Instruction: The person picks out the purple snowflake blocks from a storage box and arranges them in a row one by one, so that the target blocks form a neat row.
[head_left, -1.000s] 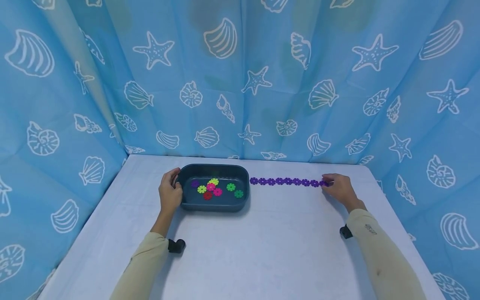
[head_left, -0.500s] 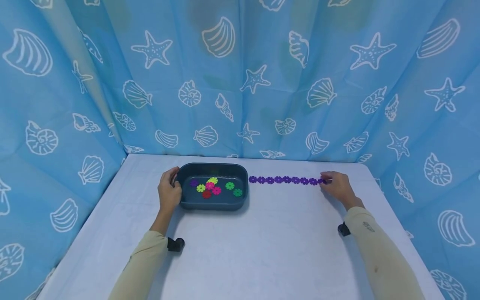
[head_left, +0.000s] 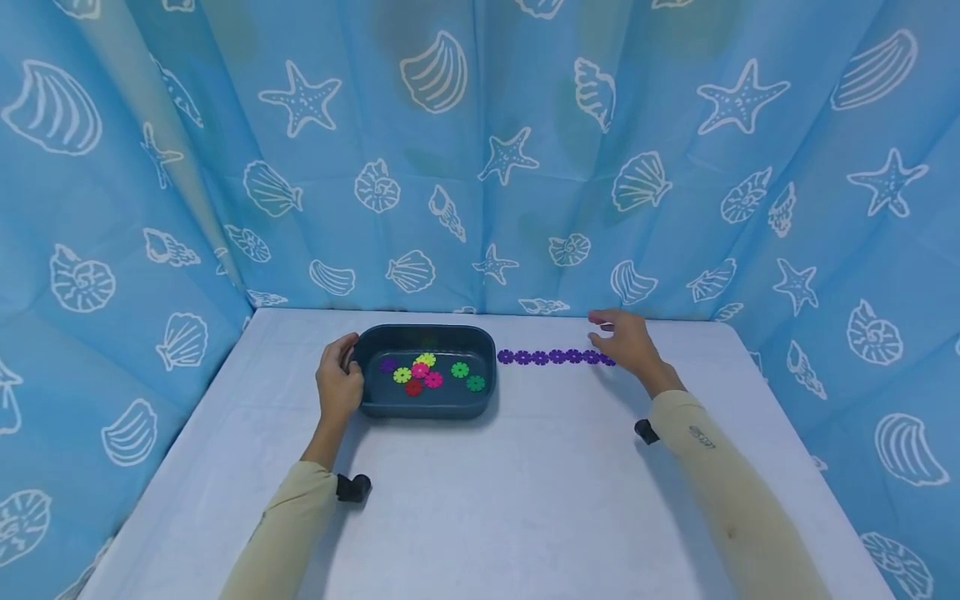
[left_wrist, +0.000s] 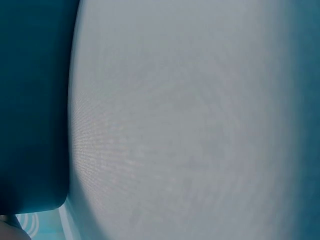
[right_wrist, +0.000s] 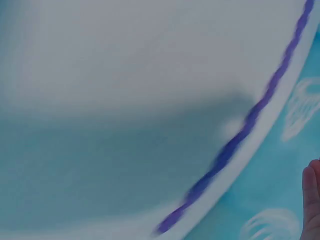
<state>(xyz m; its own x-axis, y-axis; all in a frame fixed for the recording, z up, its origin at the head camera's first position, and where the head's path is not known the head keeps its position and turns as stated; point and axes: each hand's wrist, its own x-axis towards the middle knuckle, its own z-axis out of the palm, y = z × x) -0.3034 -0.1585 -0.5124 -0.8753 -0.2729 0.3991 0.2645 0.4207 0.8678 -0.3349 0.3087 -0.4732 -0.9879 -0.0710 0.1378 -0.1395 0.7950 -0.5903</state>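
Observation:
A chain of purple flower-shaped plastic discs (head_left: 557,357) lies in a row on the white table, running right from the dark blue-grey tub (head_left: 427,412). My right hand (head_left: 628,340) hovers over the right part of this chain with fingers spread, holding nothing, and it hides the chain's end in the head view. The full purple strip (right_wrist: 235,142) appears blurred in the right wrist view. My left hand (head_left: 340,383) grips the tub's left side. In the left wrist view, the tub wall (left_wrist: 32,110) fills the left edge.
Inside the tub lie several loose flower discs: yellow, pink, red (head_left: 413,387), green (head_left: 476,383) and purple (head_left: 387,365). A blue curtain (head_left: 465,167) with white shells and starfish stands along the table's back and sides.
My right hand has let go of the purple chain's right end, opened its fingers and moved left and slightly up. The left hand and tub have stayed in place.

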